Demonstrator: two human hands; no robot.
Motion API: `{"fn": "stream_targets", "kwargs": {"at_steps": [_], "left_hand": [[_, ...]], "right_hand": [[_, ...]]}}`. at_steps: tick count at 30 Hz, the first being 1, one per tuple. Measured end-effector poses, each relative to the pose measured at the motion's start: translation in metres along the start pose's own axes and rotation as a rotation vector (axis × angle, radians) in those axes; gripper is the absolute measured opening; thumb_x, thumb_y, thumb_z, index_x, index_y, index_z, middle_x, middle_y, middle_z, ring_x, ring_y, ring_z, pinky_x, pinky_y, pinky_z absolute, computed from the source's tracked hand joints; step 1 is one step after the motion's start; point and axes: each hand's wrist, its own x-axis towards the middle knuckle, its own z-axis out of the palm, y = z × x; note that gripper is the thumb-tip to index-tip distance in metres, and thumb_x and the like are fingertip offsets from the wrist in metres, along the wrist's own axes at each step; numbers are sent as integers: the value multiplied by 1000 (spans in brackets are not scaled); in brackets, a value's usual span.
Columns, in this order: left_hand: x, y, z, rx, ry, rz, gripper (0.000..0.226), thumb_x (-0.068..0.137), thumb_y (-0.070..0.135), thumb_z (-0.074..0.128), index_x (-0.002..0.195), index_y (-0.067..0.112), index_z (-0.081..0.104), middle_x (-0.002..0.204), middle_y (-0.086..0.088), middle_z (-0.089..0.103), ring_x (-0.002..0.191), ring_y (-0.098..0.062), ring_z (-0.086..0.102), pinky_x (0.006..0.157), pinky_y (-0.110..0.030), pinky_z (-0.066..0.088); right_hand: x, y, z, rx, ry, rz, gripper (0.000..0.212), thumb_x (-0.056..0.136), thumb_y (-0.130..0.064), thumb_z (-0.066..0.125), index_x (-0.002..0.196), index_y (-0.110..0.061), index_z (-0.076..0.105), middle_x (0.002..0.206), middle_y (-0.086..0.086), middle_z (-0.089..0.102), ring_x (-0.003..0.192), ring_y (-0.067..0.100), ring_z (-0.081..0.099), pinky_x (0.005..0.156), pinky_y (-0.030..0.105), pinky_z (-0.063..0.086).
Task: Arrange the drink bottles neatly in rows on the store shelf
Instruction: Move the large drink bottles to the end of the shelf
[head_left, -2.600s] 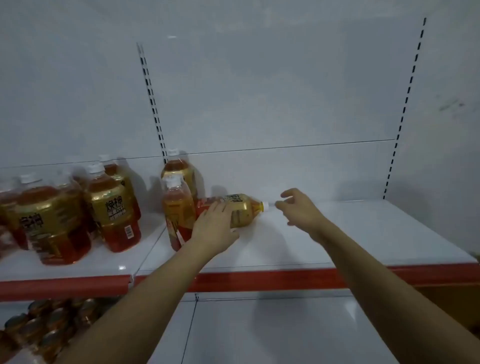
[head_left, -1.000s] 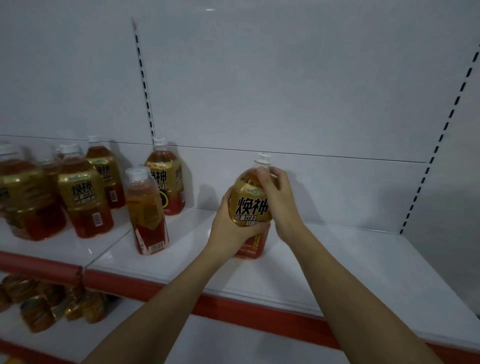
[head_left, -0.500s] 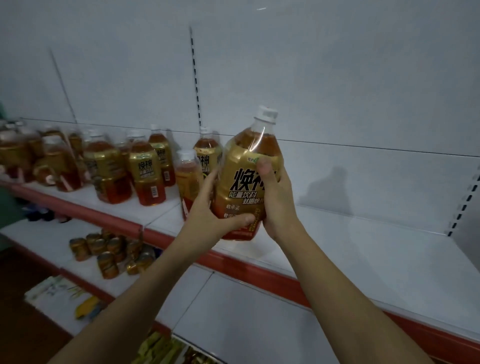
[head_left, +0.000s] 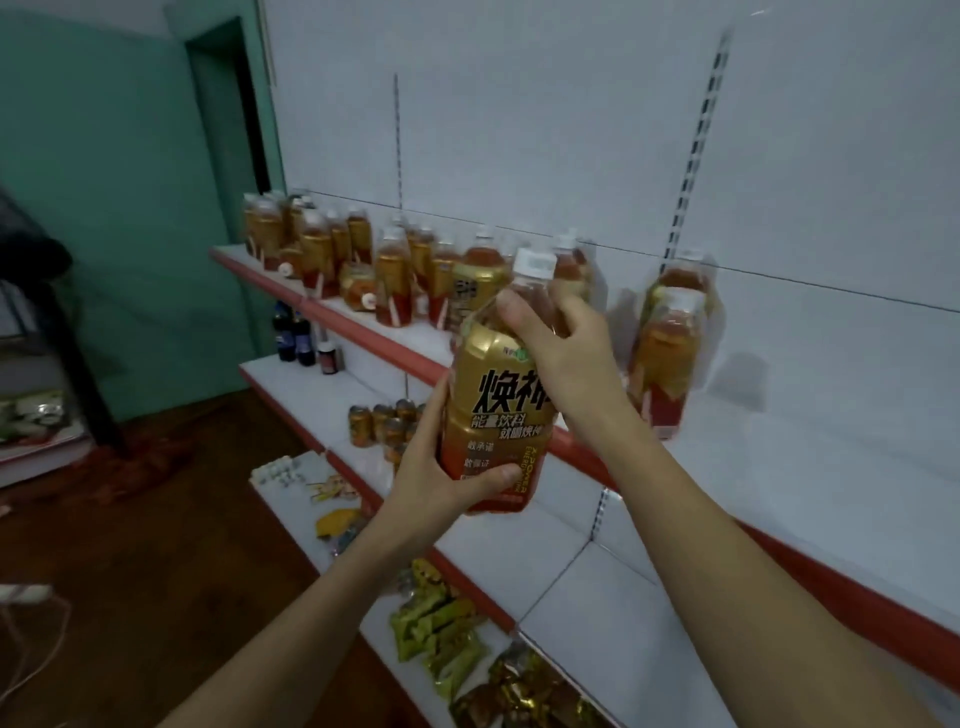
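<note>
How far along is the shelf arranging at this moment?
Early. Done: many bottles stand upright on the top shelf, though loosely grouped. In hand: the left hand and right hand grip one gold-label bottle off the shelf. Left: placing it, righting the tipped bottles, straightening rows.

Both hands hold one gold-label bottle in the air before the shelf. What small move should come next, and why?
Probably carry the bottle left and set it upright beside the bottle group on the shelf: left hand grips its base, right hand its neck, and it touches nothing.
</note>
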Motion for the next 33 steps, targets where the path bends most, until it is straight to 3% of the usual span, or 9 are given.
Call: {"fn": "stream_targets", "kwargs": {"at_steps": [2, 5, 8, 11, 17, 21, 26, 30, 33], "left_hand": [[-1, -10, -41, 3, 16, -29, 96, 77, 20, 84, 149, 42, 25, 130, 20, 59, 120, -9, 61, 90, -30, 56], [8, -18, -99, 10, 49, -38, 98, 73, 16, 83, 148, 38, 26, 126, 20, 61, 116, -7, 62, 85, -25, 56], [26, -25, -147, 27, 82, -19, 103, 67, 12, 88, 150, 29, 29, 132, 7, 59, 118, -10, 62, 85, -26, 56], [40, -36, -186, 38, 111, -29, 103, 65, 11, 89, 148, 28, 29, 129, 9, 60, 117, -10, 62, 85, -27, 57], [89, -70, -248, 53, 219, -20, 101, 68, 5, 85, 149, 20, 28, 132, 5, 58, 120, -11, 61, 88, -26, 56], [127, -89, -288, 93, 267, -26, 100, 68, 5, 86, 149, 22, 30, 136, 1, 55, 124, -15, 58, 93, -32, 55], [179, -104, -351, 151, 316, -55, 101, 68, 3, 87, 148, 27, 31, 134, 4, 57, 118, -9, 61, 87, -24, 56], [219, -120, -405, 155, 325, -81, 98, 70, 1, 85, 147, 25, 31, 132, 4, 58, 117, -8, 62, 85, -20, 54], [244, -140, -452, 154, 329, -89, 100, 70, 1, 85, 149, 23, 27, 132, 3, 57, 118, -9, 62, 87, -22, 54]], "right_hand": [[10, 7, 45, 22, -11, 0, 16, 93, -38, 70, 105, -27, 69, 101, -5, 77, 94, 11, 73, 92, 42, 59], [27, 14, 107, 55, 6, 6, 13, 93, -35, 70, 103, -26, 71, 101, -3, 76, 96, 13, 72, 93, 42, 58], [49, 19, 157, 71, 12, 7, 16, 92, -37, 71, 103, -25, 71, 99, -5, 76, 97, 13, 71, 94, 43, 57], [74, 25, 198, 42, -39, -13, 25, 92, -37, 71, 110, -19, 71, 103, -3, 76, 99, 13, 71, 94, 43, 57], [137, 55, 261, 15, -183, -86, 17, 95, -32, 69, 109, -22, 65, 104, -5, 73, 96, 7, 69, 86, 24, 54], [185, 85, 301, 67, -228, -87, 12, 96, -28, 68, 104, -20, 65, 89, -15, 70, 86, -1, 67, 80, 20, 52], [252, 116, 357, 189, -273, -50, 13, 96, -33, 67, 105, -24, 67, 101, 0, 75, 96, 16, 71, 92, 41, 57], [299, 130, 409, 203, -296, -37, 22, 99, -35, 63, 116, -21, 66, 103, -3, 75, 98, 12, 71, 92, 36, 55], [332, 148, 456, 204, -308, -20, 19, 99, -36, 63, 111, -22, 67, 101, -3, 75, 96, 11, 71, 89, 32, 56]]}}
